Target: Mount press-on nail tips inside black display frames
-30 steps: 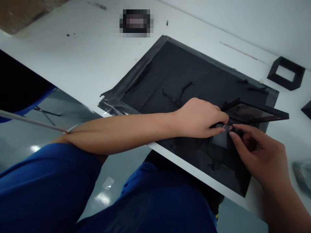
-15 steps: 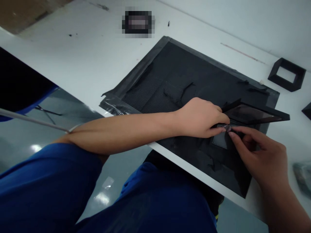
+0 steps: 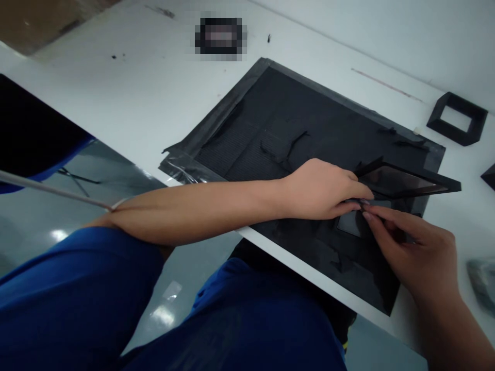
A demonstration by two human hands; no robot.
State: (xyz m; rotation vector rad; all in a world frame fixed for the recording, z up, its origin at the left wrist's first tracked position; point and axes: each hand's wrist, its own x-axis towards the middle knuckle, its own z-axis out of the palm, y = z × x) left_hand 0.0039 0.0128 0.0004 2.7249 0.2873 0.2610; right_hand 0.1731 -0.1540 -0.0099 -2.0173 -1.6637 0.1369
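My left hand (image 3: 328, 190) reaches in over a black mat with its fingers closed in a pinch. The fingertips of my right hand (image 3: 419, 247) are pinched together too, and they meet the left ones. Whatever sits between the fingertips is small, dark and mostly hidden. Just beneath them lies a flat dark-grey panel (image 3: 350, 224), partly covered by the hands. Behind the fingers, a black frame with a glossy clear window (image 3: 404, 180) stands tilted up; I cannot tell whether it joins the panel.
The black mat (image 3: 301, 98) lies on a white table (image 3: 162, 98), with torn black scraps (image 3: 297, 144) on it. A hollow black frame (image 3: 458, 118) stands at the right back. A blurred-out dark item (image 3: 220, 36) sits at the far side. A clear plastic bundle (image 3: 483, 281) is at the right edge.
My left fingers have shifted slightly to the right and now cover more of the small piece. My right fingertips have drawn closer together. The rest stays put.
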